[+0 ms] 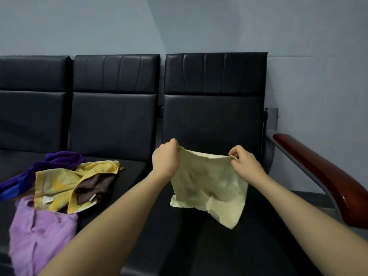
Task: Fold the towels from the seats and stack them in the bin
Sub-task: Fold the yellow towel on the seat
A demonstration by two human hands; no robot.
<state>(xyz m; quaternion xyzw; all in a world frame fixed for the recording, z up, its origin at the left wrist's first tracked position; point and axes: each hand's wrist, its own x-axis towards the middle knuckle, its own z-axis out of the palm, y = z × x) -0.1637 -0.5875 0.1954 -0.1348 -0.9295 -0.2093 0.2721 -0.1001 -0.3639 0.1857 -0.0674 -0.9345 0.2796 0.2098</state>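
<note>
A pale yellow towel (209, 186) hangs in the air over the right-hand black seat (249, 246). My left hand (166, 158) pinches its upper left corner and my right hand (246, 163) pinches its upper right corner, so the top edge stretches between them and the rest droops. On the middle seat lies a pile of loose towels: a yellow one (59, 184), a brown one (95, 186), a lilac one (39, 234) and a dark purple one (55, 160). No bin is in view.
A row of black padded seats (113, 120) stands against a pale blue wall. A dark red wooden armrest (326, 176) on a grey metal frame borders the right seat. A blue cloth edge (10, 192) shows at the far left.
</note>
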